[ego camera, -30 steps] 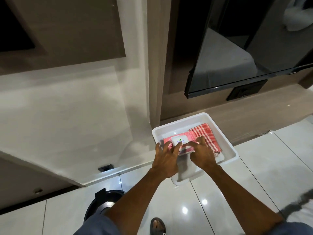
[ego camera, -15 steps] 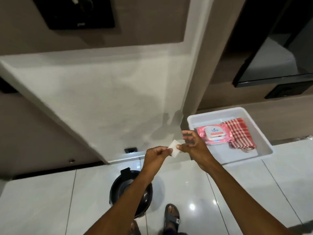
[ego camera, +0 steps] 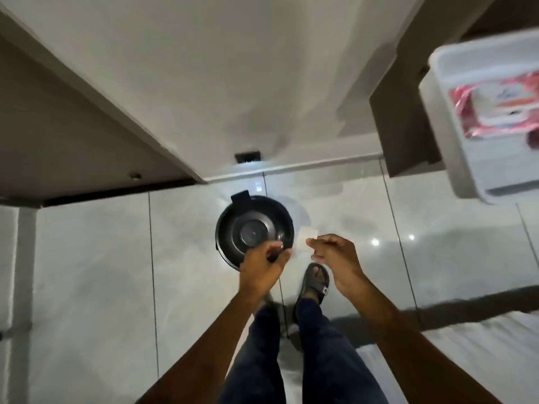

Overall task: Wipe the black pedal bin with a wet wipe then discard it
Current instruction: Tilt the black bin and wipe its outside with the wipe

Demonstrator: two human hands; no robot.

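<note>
The black pedal bin point(ego camera: 253, 228) stands on the pale floor tiles below me, round lid down, seen from straight above. A small white wet wipe point(ego camera: 303, 243) is stretched between my two hands just right of the bin's rim. My left hand point(ego camera: 264, 265) pinches its left edge over the bin's near side. My right hand point(ego camera: 335, 255) pinches its right edge. The wipe is blurred and partly see-through.
A white plastic tray point(ego camera: 455, 147) sits at the upper right with the pink wet wipe pack point(ego camera: 493, 109) inside. A white wall panel point(ego camera: 233, 83) rises behind the bin. My sandalled foot point(ego camera: 315, 282) stands right of the bin. A dark mat edge point(ego camera: 466, 310) lies at right.
My hands left the pack in the tray, drew out a wipe and carried it down and left over the bin. The view swung down toward the floor.
</note>
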